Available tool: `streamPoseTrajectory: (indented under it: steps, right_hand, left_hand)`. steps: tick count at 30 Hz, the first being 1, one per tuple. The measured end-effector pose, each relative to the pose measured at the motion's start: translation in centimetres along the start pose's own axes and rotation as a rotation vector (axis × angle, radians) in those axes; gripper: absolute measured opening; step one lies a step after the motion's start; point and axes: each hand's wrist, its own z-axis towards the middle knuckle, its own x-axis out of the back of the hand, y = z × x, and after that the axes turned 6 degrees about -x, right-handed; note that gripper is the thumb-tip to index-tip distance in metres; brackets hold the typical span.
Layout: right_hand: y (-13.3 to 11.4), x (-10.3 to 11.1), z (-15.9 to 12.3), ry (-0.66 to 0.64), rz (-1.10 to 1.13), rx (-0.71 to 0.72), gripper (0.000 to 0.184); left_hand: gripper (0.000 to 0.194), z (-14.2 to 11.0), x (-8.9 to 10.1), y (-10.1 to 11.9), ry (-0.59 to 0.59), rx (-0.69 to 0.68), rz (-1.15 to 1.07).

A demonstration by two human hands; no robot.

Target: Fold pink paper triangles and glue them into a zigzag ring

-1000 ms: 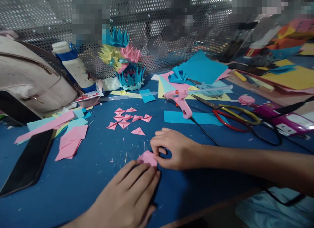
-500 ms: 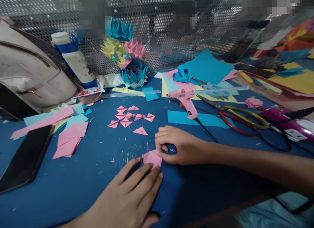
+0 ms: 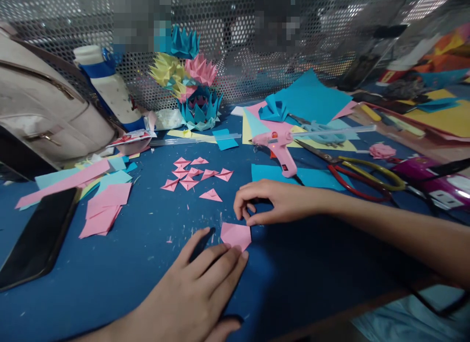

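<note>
A small pink paper piece [image 3: 237, 235] lies on the blue table, its lower part under my left fingertips. My left hand [image 3: 205, 278] is spread flat, pressing the paper's near edge. Just above the paper's top right corner hovers my right hand [image 3: 270, 202], with curled fingers and a gap between thumb and forefinger; nothing shows in them. Beyond the hands sits a loose group of folded pink paper triangles [image 3: 189, 182], one of them a little apart from the others. A stack of pink paper squares [image 3: 105, 209] rests to the left.
A pink glue gun [image 3: 281, 151] lies behind my right hand, near scissors with red and yellow handles [image 3: 360, 175]. A dark phone [image 3: 40, 239], a bottle [image 3: 110, 87] and a bag [image 3: 55, 97] are at left. Folded paper flowers [image 3: 200, 109] stand at the back.
My right hand has lifted off the paper's edge and moved slightly up and away, its fingers loosening. The paper has shifted a little right and shows more of itself.
</note>
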Motion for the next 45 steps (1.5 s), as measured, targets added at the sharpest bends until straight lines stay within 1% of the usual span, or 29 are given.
streamPoseTrajectory:
  steps: [2,6,11,14,17,20,25,27,30,35,38,41,45]
  right_hand:
    - [-0.3,-0.4,-0.1,0.037,0.000,-0.047,0.012]
    - [-1.2,-2.0,-0.4,0.185,-0.118,-0.110,0.008]
    - [-1.3,-3.6,-0.4,0.325,-0.137,-0.057,0.010]
    - [-0.9,-4.2,0.0,0.429,-0.152,-0.035,0.007]
    - [-0.8,-4.6,0.3,0.486,-0.189,-0.017,0.005]
    - [-1.0,-4.7,0.1,0.496,-0.211,-0.047,0.006]
    - [-1.5,-4.5,-0.4,0.509,-0.214,-0.110,0.006]
    - [-1.5,-4.4,-0.4,0.508,-0.211,-0.113,0.006]
    - [-1.4,-4.3,-0.2,0.489,-0.223,-0.071,0.003]
    - [-1.1,-4.2,-0.3,0.445,-0.347,0.013,0.014]
    - [-1.0,-4.2,-0.7,0.459,-0.383,0.048,0.016]
    - [-0.7,-4.1,-0.9,0.462,-0.384,0.096,0.016]
    - [-0.4,-3.5,-1.0,0.396,-0.439,0.148,0.020]
  left_hand:
    - [0.057,0.0,0.1,0.0,-0.013,0.002,-0.004]
    - [0.058,-0.1,0.0,0.2,-0.026,0.003,0.020]
    - [0.062,-0.3,-0.2,0.1,-0.011,-0.020,0.097]
    - [0.068,-0.5,-0.7,0.0,-0.007,-0.015,0.133]
    - [0.076,-0.8,-1.2,-0.1,-0.003,0.004,0.130]
    - [0.082,-0.9,-1.5,-0.1,0.004,0.011,0.129]
    - [0.085,-0.8,-1.6,-0.2,0.004,0.005,0.136]
    - [0.086,-0.8,-1.6,-0.3,0.000,0.002,0.137]
    - [0.082,-0.8,-1.6,-0.4,0.002,0.016,0.126]
    - [0.076,-0.7,-1.3,-0.6,0.034,0.039,0.126]
    - [0.076,-0.5,-1.0,-0.6,0.034,0.040,0.136]
    - [0.077,-0.4,-0.9,-0.6,0.021,0.047,0.120]
    - [0.076,-0.6,-1.0,-0.6,-0.011,0.083,0.064]
